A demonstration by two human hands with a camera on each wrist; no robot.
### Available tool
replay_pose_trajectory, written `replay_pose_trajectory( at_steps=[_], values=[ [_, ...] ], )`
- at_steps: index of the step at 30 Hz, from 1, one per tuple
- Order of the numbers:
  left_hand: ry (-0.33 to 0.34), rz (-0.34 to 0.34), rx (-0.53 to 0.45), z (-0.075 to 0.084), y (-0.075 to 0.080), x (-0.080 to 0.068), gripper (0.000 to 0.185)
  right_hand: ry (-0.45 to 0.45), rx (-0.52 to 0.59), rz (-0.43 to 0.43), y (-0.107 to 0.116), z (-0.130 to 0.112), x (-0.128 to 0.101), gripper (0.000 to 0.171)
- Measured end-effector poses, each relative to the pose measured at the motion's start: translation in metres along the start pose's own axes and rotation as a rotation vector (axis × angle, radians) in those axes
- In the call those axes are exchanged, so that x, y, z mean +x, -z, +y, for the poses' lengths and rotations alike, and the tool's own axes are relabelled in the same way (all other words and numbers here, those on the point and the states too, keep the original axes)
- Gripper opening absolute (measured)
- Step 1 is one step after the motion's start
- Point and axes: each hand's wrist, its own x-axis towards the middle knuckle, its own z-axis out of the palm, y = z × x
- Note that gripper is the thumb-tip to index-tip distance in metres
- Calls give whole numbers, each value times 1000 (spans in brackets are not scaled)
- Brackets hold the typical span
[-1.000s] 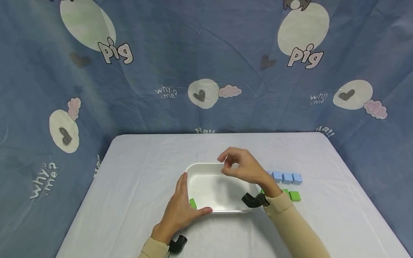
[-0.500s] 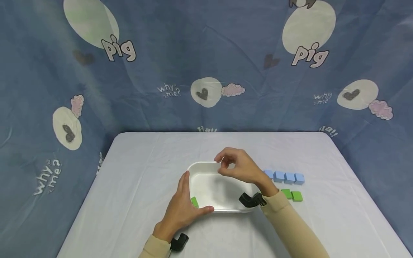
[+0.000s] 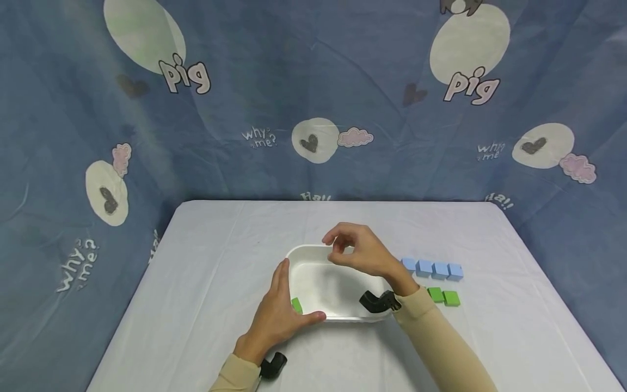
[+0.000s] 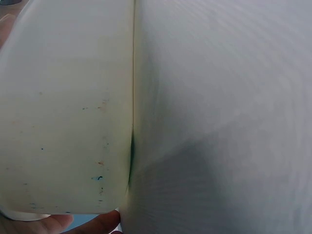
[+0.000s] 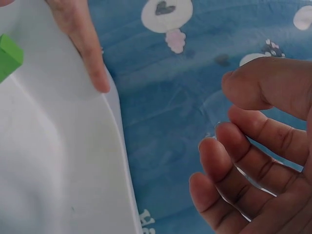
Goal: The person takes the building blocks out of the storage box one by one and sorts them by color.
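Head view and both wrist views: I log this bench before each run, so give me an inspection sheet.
Surface: table under a white cloth, creased.
Job's things: white rectangular plastic tub; one green foam cube inside at its left wall.
Clutter: four light-blue foam cubes in a row, two green cubes nearer, right of the tub.
Grippers: left hand rests on the tub's near-left corner; right hand hovers above the tub, fingers loosely curled, holding nothing.
Cables: nothing seen.
Surroundings: blue printed cloth backdrop.

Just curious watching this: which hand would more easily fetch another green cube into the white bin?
Probably the right hand: it hovers empty above the white bin, on the same side as the loose green cubes. The left hand rests against the bin's opposite wall.
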Motion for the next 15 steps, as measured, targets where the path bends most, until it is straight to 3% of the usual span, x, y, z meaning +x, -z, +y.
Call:
replay_pose_trajectory(
  at_steps=[6,15],
  values=[
    [4,0,-8,-3,0,0,143,-6,-8,4,-9,26,7,26],
    [-9,0,-18,-2,1,0,144,25,16,-7,-21,32,14,25]
  ],
)
